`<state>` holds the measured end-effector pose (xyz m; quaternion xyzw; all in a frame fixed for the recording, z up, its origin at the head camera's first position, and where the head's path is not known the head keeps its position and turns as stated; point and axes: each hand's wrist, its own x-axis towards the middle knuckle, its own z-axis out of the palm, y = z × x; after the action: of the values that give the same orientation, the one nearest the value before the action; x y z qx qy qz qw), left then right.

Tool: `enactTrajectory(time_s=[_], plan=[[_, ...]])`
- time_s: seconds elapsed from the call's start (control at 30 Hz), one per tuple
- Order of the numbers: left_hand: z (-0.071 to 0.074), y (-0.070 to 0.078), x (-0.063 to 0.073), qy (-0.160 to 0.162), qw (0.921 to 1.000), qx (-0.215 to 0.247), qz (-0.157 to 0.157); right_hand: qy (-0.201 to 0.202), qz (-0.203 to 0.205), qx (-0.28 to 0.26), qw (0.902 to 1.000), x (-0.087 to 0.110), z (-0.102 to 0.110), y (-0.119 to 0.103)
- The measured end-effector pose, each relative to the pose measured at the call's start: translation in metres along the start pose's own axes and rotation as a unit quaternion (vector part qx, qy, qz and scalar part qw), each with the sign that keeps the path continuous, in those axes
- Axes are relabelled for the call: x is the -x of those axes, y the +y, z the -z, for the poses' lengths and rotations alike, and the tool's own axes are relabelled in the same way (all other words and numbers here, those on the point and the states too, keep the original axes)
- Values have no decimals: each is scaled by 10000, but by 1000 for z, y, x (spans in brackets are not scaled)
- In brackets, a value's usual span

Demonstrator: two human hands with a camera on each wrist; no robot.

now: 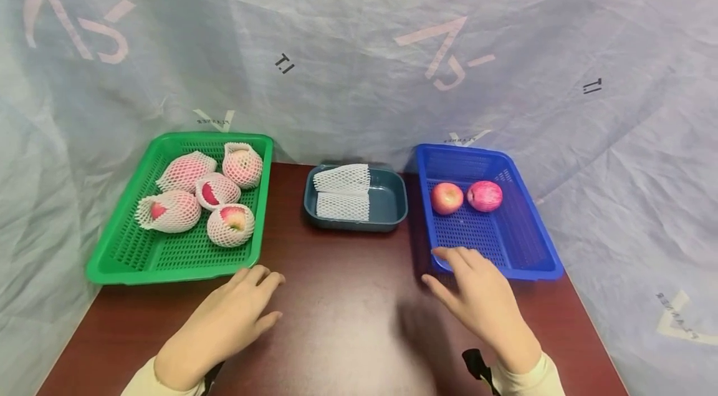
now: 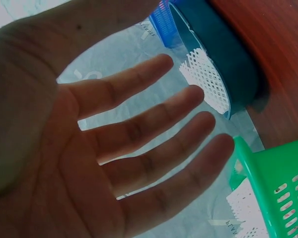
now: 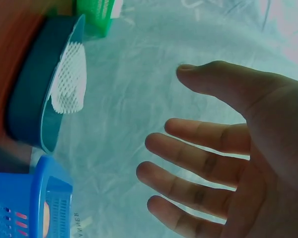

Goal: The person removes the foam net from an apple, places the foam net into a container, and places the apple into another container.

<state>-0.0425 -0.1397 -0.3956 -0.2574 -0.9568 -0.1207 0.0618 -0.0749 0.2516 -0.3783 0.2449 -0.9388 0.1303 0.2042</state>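
My left hand (image 1: 227,318) is in front of the green basket (image 1: 185,274), near its front right corner, with nothing in its grasp. In the left wrist view its fingers (image 2: 154,124) are spread and nearly straight. The green basket holds several apples in foam nets, one net-wrapped apple (image 1: 230,225) lying by the right wall. My right hand (image 1: 482,296) overlaps the front left corner of the blue basket (image 1: 538,227), thumb and fingers apart and holding nothing. Inside that basket are two bare apples, a yellowish-red apple (image 1: 447,198) and a redder apple (image 1: 485,196) beside it.
Between the baskets stands a dark teal tray (image 1: 387,196). On its left side lie two white foam nets, an upper net (image 1: 342,179) and a lower net (image 1: 343,206). The dark red wooden table (image 1: 336,296) meets a grey printed cloth (image 1: 348,72) behind.
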Motion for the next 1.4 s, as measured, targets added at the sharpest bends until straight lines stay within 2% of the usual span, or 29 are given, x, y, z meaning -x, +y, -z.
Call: enactTrajectory(time_s=[0.27, 0.5, 0.63, 0.77, 0.93, 1.13, 1.3, 1.4], plan=[[3, -2, 1, -3, 10000, 27, 71, -86, 68, -88, 9999, 3, -4, -8], [9, -7, 0, 180, 9998, -88, 37, -133, 129, -107, 9998, 1, -12, -11], [16, -14, -2, 261, 9995, -168, 52, -251, 189, -97, 9995, 0, -16, -11], [28, -26, -9, 179, 9993, -237, 215, -304, 188, -134, 9993, 1, -21, -12], [48, -58, -23, -161, 9978, -304, 574, -468, 210, -173, 9985, 7, -31, -16], [66, -120, -48, -602, 9921, -220, 1076, -553, 81, -204, 9982, 15, -40, -18], [63, -173, -62, -925, 9842, -173, 1500, -637, 168, -381, 9971, 21, -48, -23], [55, -199, -68, -1133, 9805, -279, 1583, -659, 275, -490, 9962, 23, -52, -26]])
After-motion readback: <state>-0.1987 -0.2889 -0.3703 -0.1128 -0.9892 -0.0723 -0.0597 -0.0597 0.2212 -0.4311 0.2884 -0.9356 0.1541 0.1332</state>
